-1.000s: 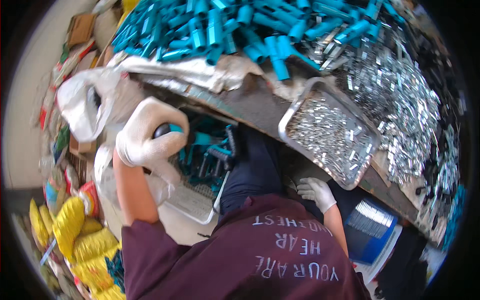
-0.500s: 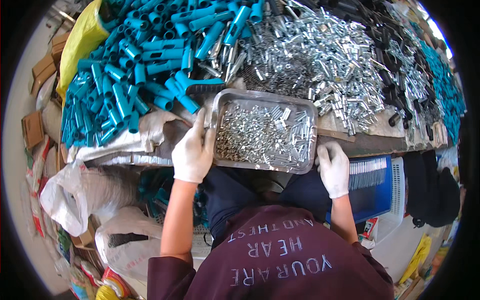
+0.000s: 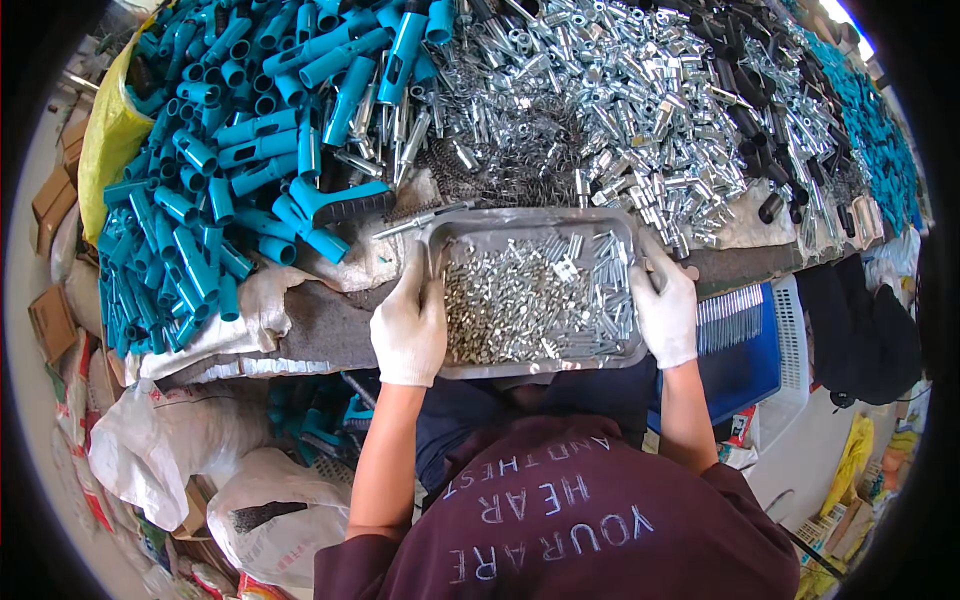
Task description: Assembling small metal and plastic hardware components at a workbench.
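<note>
A shallow grey metal tray (image 3: 500,222) is at the front edge of the bench, over my lap. In it lie many small silvery pins and short metal cylinders (image 3: 520,305); the longer ones gather toward its right side. My left hand (image 3: 410,330), in a white glove, grips the tray's left side, with the fingers partly hidden at the rim. On the opposite side my right hand (image 3: 665,308), also gloved in white, holds the right rim. Beyond the tray's far left corner lies a slim metal rod (image 3: 420,218), close to a teal handle with a black grip (image 3: 340,203).
Teal tubular housings (image 3: 215,180) are heaped at the left of the bench. Shiny metal fittings (image 3: 650,130) and dark springs (image 3: 510,170) pile up behind the tray. A blue bin (image 3: 735,350) of metal rods sits below right; plastic sacks (image 3: 160,440) lie below left.
The tray sits nearer my body. My right hand, before curled beside the right edge, now grips that rim. The slim metal rod shows by the tray's far left corner. The whole view has shifted.
</note>
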Demonstrator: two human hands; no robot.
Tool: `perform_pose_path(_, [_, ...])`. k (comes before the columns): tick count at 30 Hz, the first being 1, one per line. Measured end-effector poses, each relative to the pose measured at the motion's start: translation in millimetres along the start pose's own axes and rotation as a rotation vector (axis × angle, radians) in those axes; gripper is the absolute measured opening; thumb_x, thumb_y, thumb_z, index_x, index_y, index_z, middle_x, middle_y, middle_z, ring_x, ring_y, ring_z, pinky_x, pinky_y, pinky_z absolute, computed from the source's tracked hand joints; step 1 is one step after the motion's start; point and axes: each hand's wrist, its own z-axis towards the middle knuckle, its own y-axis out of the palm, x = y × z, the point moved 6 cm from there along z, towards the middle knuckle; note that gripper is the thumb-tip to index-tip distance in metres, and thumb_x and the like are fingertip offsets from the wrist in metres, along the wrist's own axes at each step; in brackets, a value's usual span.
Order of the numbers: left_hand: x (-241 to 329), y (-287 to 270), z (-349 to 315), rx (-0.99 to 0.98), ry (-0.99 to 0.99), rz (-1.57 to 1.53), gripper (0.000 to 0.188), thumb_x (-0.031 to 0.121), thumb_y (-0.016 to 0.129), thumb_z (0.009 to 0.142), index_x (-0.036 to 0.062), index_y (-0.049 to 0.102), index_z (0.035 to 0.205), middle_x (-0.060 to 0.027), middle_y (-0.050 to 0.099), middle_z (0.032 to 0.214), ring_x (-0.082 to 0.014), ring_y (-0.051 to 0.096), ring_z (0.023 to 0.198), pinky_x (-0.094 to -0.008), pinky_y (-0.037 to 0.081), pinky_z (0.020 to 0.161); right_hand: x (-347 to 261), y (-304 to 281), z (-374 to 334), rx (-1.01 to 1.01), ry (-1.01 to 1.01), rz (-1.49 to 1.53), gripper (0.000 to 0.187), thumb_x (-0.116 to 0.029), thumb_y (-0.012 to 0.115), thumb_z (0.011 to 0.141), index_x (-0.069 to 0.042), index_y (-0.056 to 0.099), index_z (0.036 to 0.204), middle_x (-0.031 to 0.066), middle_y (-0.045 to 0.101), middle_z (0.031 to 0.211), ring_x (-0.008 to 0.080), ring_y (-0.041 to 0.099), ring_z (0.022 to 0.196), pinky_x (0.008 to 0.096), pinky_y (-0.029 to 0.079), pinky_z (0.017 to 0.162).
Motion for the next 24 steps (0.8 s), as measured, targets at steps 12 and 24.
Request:
perform_pose_path(12, [8, 1, 68, 0.195, 0.047, 0.197, 0.043, 0.027, 0.052, 0.092, 0.0200, 0.058, 0.135, -0.0234, 0.068, 0.086, -0.0420, 0.067, 0.079, -0.0510, 0.052, 0.073, -20, 34, 76, 0.180, -0.110, -0.208, 0.035, -0.025, 0.061, 0.088, -0.014, 0.069, 0.119, 0.0217, 0.065, 0.078, 0.0345, 0.065, 0.068, 0.0391, 0.049, 0.064])
perform_pose_path(24, [7, 8, 39, 0.231, -0.037, 0.159, 0.045, 0.032, 0.052, 0.095, 0.0185, 0.054, 0.138, -0.0238, 0.068, 0.098, -0.0429, 0.067, 0.085, -0.0503, 0.052, 0.076, -23, 24, 74, 0.116, -0.122, -0.335, 0.037, -0.035, 0.059, 0.089, -0.015, 0.069, 0.119, 0.0191, 0.070, 0.098, 0.0361, 0.068, 0.091, 0.0407, 0.053, 0.080])
